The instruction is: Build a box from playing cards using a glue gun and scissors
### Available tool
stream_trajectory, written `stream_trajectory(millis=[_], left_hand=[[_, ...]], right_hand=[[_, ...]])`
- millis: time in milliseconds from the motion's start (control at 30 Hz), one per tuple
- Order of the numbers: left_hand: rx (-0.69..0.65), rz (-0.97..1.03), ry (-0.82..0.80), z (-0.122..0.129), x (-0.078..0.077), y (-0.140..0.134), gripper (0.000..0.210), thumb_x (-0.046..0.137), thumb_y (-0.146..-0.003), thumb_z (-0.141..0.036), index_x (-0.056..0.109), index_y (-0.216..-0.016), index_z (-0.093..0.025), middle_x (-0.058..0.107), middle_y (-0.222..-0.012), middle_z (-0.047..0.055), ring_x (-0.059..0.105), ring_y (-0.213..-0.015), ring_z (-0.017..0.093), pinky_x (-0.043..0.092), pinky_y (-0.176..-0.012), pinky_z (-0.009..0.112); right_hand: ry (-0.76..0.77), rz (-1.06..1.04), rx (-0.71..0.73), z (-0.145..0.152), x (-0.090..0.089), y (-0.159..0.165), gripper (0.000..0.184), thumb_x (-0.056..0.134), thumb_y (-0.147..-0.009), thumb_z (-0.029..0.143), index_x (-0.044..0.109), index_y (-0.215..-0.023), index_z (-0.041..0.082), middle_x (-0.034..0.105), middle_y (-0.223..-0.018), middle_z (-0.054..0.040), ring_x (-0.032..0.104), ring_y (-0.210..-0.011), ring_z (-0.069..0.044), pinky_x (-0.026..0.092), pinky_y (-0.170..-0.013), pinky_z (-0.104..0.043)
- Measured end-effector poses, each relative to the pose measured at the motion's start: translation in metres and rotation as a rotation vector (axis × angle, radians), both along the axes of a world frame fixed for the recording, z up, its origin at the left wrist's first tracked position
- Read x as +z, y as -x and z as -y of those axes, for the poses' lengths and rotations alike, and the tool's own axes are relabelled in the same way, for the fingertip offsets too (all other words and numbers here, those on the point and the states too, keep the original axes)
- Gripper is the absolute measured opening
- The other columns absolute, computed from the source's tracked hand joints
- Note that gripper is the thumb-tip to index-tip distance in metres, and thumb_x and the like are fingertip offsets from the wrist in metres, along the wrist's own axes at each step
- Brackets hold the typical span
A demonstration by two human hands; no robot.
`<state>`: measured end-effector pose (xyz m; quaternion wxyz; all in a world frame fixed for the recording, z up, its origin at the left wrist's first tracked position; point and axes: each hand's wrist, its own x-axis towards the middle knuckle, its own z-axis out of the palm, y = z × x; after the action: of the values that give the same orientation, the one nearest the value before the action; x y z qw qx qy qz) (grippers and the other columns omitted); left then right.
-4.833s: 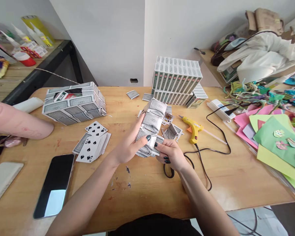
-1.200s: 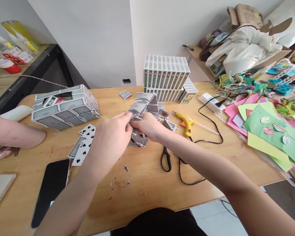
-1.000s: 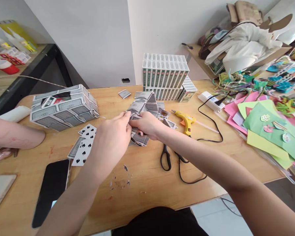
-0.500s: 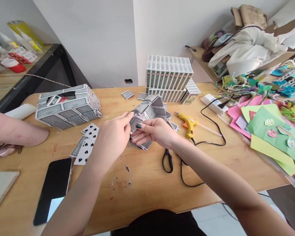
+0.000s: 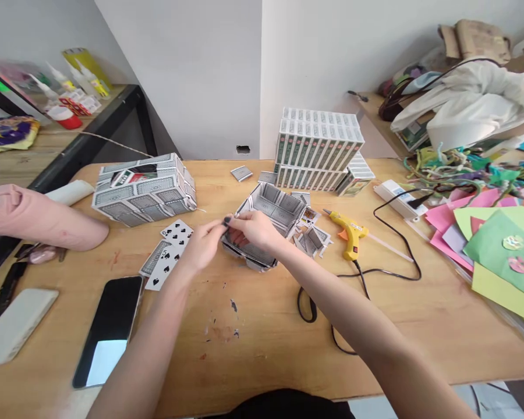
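One table [image 5: 253, 349], bearing: stack of card packs [image 5: 318, 148], rear; open-topped card-covered box [image 5: 273, 203], centre; your left hand [image 5: 204, 243] and right hand [image 5: 257, 228], fingertips bunched together at box's left rim, grip impossible to tell; small card piece [image 5: 241, 173], left of stack.

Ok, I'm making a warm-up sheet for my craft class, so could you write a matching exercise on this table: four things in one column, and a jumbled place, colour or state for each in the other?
Things:
1. Glue gun
2. Phone
3. Pink roll
4. Open card box

Clues:
A. At the picture's left edge
B. Partly hidden by the right hand
C. Mostly yellow, lying on its side
D. Dark, with one pale patch

Right pairs: 1-C, 2-D, 3-A, 4-B
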<state>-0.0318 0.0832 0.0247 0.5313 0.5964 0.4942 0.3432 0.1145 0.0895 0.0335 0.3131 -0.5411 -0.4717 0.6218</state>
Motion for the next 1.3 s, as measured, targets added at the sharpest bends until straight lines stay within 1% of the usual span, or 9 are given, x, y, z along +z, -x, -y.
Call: stream_trajectory(millis=[200, 300, 400, 533, 667, 767, 967, 1100, 1300], left_hand=[[0.09, 0.293, 0.249, 0.027, -0.026, 0.0, 0.038, 0.052, -0.076, -0.025, 0.063, -0.111, -0.017, 0.063, -0.115, 0.008, 0.056, -0.107, 0.026, 0.042, -0.095, 0.044], [0.05, 0.413, 0.239, 0.036, -0.028, -0.008, 0.044, 0.049, -0.076, -0.019, 0.057, -0.119, -0.018, 0.059, -0.121, 0.007, 0.05, -0.115, 0.025, 0.038, -0.099, 0.042], [-0.069, 0.513, 0.196, 0.042, -0.021, -0.012, 0.05, 0.048, -0.079, -0.02, 0.047, -0.129, -0.022, 0.05, -0.132, 0.007, 0.043, -0.122, 0.026, 0.036, -0.102, 0.043], [-0.143, 0.386, 0.017, 0.052, -0.001, -0.01, 0.066, 0.064, -0.075, -0.023, 0.037, -0.135, -0.028, 0.031, -0.142, 0.007, 0.029, -0.132, 0.027, 0.032, -0.106, 0.04], [-0.133, 0.21, -0.163, 0.055, 0.013, -0.008, 0.062, 0.067, -0.074, -0.027, 0.042, -0.131, -0.029, 0.029, -0.137, 0.008, 0.029, -0.13, 0.028, 0.035, -0.104, 0.038], [-0.17, 0.219, -0.176, 0.054, 0.012, -0.008, 0.059, 0.066, -0.075, -0.029, 0.044, -0.13, -0.029, 0.032, -0.135, 0.009, 0.034, -0.127, 0.028, 0.038, -0.102, 0.038], [-0.179, 0.226, -0.232, 0.048, 0.01, -0.011, 0.048, 0.061, -0.079, -0.026, 0.05, -0.126, -0.025, 0.041, -0.129, 0.01, 0.037, -0.125, 0.027, 0.033, -0.104, 0.038], [-0.225, 0.218, -0.269, 0.046, 0.011, -0.014, 0.041, 0.059, -0.081, -0.024, 0.053, -0.122, -0.025, 0.044, -0.126, 0.009, 0.038, -0.123, 0.026, 0.032, -0.105, 0.039], [-0.272, 0.247, -0.249, 0.042, 0.011, -0.016, 0.04, 0.059, -0.081, -0.026, 0.054, -0.121, -0.026, 0.044, -0.127, 0.008, 0.039, -0.122, 0.025, 0.034, -0.103, 0.037]], right_hand=[[-0.085, 0.272, 0.061, 0.016, -0.007, -0.004, 0.013, 0.053, -0.073, 0.024, 0.06, -0.065, 0.016, 0.065, -0.064, -0.0027, 0.059, -0.063, -0.013, 0.046, -0.059, -0.021], [-0.096, 0.285, 0.01, 0.024, 0.002, -0.006, 0.009, 0.051, -0.073, 0.022, 0.057, -0.067, 0.017, 0.064, -0.066, -0.0022, 0.059, -0.065, -0.014, 0.047, -0.061, -0.023], [-0.107, 0.168, -0.039, 0.032, 0.013, -0.011, 0.007, 0.048, -0.073, 0.021, 0.054, -0.07, 0.018, 0.061, -0.069, 0.0002, 0.059, -0.066, -0.013, 0.048, -0.062, -0.023], [-0.128, -0.115, -0.065, 0.048, 0.026, -0.022, 0.005, 0.049, -0.075, 0.022, 0.053, -0.075, 0.019, 0.056, -0.073, 0.0026, 0.058, -0.069, -0.011, 0.05, -0.064, -0.022], [-0.088, -0.302, -0.105, 0.065, 0.033, -0.03, 0.016, 0.055, -0.078, 0.034, 0.049, -0.087, 0.022, 0.059, -0.079, 0.0023, 0.06, -0.071, -0.011, 0.052, -0.067, -0.025], [-0.105, -0.346, -0.133, 0.073, 0.035, -0.033, 0.029, 0.059, -0.078, 0.039, 0.045, -0.099, 0.025, 0.063, -0.085, 0.0009, 0.062, -0.075, -0.012, 0.053, -0.069, -0.027], [-0.145, -0.271, -0.125, 0.083, 0.043, -0.041, 0.035, 0.059, -0.079, 0.038, 0.046, -0.108, 0.023, 0.066, -0.093, -0.003, 0.065, -0.082, -0.014, 0.054, -0.074, -0.029], [-0.172, -0.3, -0.071, 0.09, 0.043, -0.049, 0.061, 0.073, -0.067, 0.024, 0.039, -0.118, 0.025, 0.064, -0.102, -0.0055, 0.066, -0.087, -0.017, 0.054, -0.08, -0.034], [-0.225, -0.327, -0.097, 0.097, 0.036, -0.052, 0.055, 0.067, -0.074, 0.023, 0.04, -0.121, 0.025, 0.064, -0.106, -0.006, 0.064, -0.093, -0.018, 0.054, -0.082, -0.035]])
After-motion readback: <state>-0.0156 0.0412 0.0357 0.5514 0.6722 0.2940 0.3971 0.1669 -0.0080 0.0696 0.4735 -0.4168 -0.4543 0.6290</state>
